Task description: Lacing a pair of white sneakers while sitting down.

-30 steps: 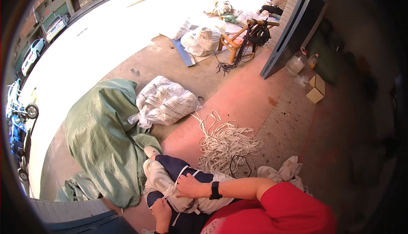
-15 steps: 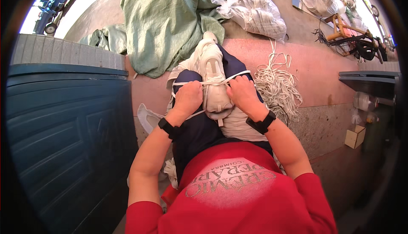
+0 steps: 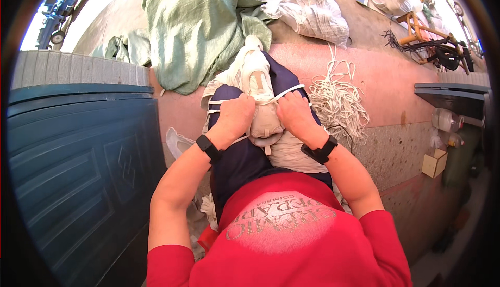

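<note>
A white-beige sneaker (image 3: pixel 259 81) rests upright between my knees, its toe pointing away from me. A pale shoelace (image 3: pixel 289 91) crosses its upper part. My left hand (image 3: pixel 237 114) is closed on the lace at the sneaker's left side, with a length of it trailing over my left thigh. On the other side, my right hand (image 3: pixel 297 112) pinches the lace, and the fingers sit close to the sneaker's opening. Part of the knot area is hidden by my fingers. A bundle of pale laces (image 3: pixel 297 154) lies across my lap under the sneaker.
To the right on the floor is a loose heap of laces (image 3: pixel 341 102). Ahead lie a green tarp (image 3: pixel 187 31) and a clear bag of white goods (image 3: pixel 307 13). A blue door (image 3: pixel 83 172) stands at the left; a small cardboard box (image 3: pixel 434 163) is at the right.
My left hand has moved right, closer to the sneaker and to my right hand. The lace span between the hands is shorter. My right hand has hardly moved.
</note>
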`<state>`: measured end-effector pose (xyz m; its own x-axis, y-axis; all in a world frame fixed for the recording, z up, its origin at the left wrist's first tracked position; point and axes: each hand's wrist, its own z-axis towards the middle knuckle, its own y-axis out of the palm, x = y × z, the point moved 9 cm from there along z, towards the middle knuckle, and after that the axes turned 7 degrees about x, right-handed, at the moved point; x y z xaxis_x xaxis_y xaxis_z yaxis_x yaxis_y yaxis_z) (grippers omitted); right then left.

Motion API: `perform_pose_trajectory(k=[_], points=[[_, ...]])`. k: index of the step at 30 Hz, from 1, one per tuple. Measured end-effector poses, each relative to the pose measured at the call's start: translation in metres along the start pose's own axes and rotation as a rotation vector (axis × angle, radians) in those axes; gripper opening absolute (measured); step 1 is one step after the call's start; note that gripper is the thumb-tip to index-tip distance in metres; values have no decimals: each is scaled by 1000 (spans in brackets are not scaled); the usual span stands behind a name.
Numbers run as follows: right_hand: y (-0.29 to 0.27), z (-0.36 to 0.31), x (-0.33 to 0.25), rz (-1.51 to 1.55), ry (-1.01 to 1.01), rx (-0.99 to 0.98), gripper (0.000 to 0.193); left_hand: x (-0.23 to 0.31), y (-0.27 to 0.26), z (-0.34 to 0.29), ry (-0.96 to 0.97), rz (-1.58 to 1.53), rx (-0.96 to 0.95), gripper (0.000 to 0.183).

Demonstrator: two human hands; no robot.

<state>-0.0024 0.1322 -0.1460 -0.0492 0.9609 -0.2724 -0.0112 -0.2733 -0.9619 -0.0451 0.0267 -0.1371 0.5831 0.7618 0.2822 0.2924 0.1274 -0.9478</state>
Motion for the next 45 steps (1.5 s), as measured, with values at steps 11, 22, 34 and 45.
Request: perform_pose_trajectory(k=[11, 22, 34, 45], points=[[-19, 6, 8, 427, -82, 239, 9, 4, -33, -28, -106, 38, 345, 20], [1, 4, 18, 598, -4, 107, 13, -21, -9, -31, -291, -169, 315, 27], [1, 8, 22, 752, 60, 88, 15, -17, -5, -22, -310, -196, 266, 22], [-5, 11, 30, 757, 167, 84, 8, 41, -29, 8, 4, 74, 336, 12]])
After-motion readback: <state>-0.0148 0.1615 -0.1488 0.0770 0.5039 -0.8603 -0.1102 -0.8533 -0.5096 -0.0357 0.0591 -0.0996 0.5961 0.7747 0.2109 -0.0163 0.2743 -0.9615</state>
